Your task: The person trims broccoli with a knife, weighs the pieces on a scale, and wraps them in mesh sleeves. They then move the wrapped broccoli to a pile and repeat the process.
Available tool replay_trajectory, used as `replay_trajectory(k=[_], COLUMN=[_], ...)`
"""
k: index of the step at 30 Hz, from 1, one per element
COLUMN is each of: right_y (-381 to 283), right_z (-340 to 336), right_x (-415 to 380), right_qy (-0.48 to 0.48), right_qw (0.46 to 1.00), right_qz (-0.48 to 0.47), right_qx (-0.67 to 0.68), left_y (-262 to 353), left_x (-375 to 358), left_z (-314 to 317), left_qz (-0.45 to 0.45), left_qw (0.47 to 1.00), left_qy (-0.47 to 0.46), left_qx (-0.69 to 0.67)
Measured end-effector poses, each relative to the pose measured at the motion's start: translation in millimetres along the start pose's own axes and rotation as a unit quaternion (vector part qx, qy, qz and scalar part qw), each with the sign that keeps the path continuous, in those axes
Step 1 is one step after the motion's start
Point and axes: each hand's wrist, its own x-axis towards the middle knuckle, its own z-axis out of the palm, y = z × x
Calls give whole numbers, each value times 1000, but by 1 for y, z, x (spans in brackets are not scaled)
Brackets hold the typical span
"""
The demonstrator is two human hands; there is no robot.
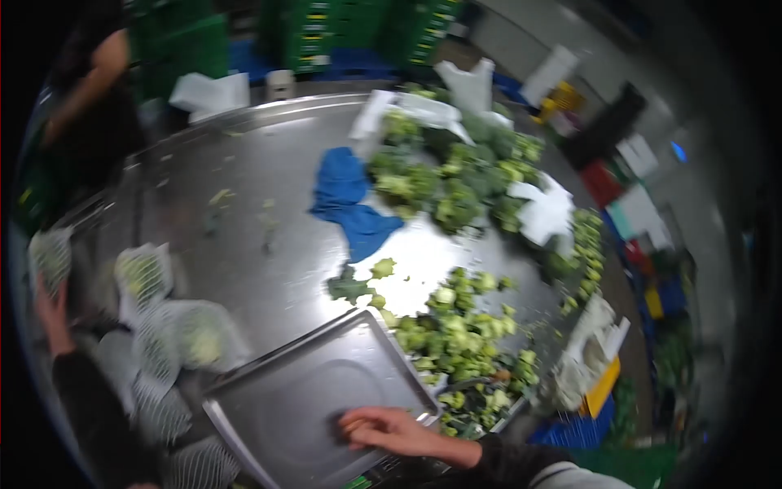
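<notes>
My left hand (53, 314) is at the far left edge, its fingers against a net-wrapped pale vegetable (52, 259). More white-netted bundles (199, 338) lie on the steel table (244, 191) to its right. My right hand (383, 430) hovers over the empty metal tray (301, 391), fingers curled together; whether anything is between them is too blurred to tell. Just beyond the tray's right corner lies a heap of cut green florets (460, 326).
Whole green heads (456, 175) and white bags (542, 212) pile up at the back right. A blue cloth (346, 200) lies mid-table. Green crates (342, 37) stand behind. Another person's arm (94, 81) shows at upper left. A blue crate (578, 428) is at lower right.
</notes>
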Motion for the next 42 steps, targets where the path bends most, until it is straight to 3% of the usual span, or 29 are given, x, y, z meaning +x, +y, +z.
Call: replay_trajectory(k=[1, 2, 3, 8, 10, 12, 14, 15, 16, 17, 19, 20, 22, 23, 24, 26, 28, 31, 34, 36, 39, 42], right_y=[1, 3, 7, -19, -26, -37, -48, -48, -44, -43, -62, -79, -94, -113, -125, -149, -171, -171, -174, -164, -132, -111], right_z=[0, 0, 0, -8, -21, -41, -78, -102, -137, -170, -231, -248, -306, -316, -329, -347, -350, -386, -396, -393, -375, -311], right_x=[2, 4, 5, 0, -7, -16, -21, -18, -9, -1, 16, 25, 56, 64, 75, 99, 112, 138, 123, 104, 61, -8], right_qy=[-4, -21, -37, -75, -28, 61, 164, 224, 270, 314, 415, 453, 495, 504, 528, 562, 574, 531, 491, 491, 371, 173], right_qw=[1000, 999, 999, 996, 995, 989, 960, 946, 924, 899, 830, 791, 716, 701, 654, 633, 640, 696, 717, 741, 904, 981], right_qz=[7, 17, 0, -3, -46, -119, -158, -183, -211, -238, -216, -255, -279, -270, -285, -250, -174, -188, -238, -213, -165, 2], right_qx=[-10, -20, -28, -41, -88, -70, -165, -147, -170, -192, -303, -324, -406, -426, -461, -470, -481, -446, -433, -405, -132, 89], left_y=[13, 31, 43, 63, 72, 82, 91, 82, 60, -29, 43, 75, 88, 132, 181, 305, 368, 450, 494, 522, 560, 607], left_x=[0, 0, -2, -13, -15, -17, -21, -18, -15, -8, -32, -45, -71, -96, -121, -170, -214, -258, -294, -312, -340, -370], left_z=[-3, -11, -17, -36, -43, -49, -62, -63, -63, -58, -68, -70, -68, -72, -75, -76, -75, -69, -58, -42, -6, 31], left_qz=[-112, -205, -237, -256, -261, -262, -253, -285, -316, -284, -315, -350, -341, -325, -308, -328, -329, -347, -342, -348, -312, -310], left_qw=[971, 900, 867, 839, 832, 827, 831, 846, 858, 847, 837, 822, 832, 836, 837, 852, 839, 811, 766, 724, 680, 640], left_qy=[-5, 15, 27, 19, 16, 12, 11, 10, 10, 11, 3, -8, 6, -54, -115, -164, -217, -303, -378, -415, -471, -461], left_qx=[-212, -384, -437, -480, -490, -497, -495, -451, -405, -450, -448, -449, -438, -439, -438, -373, -374, -361, -393, -427, -468, -531])
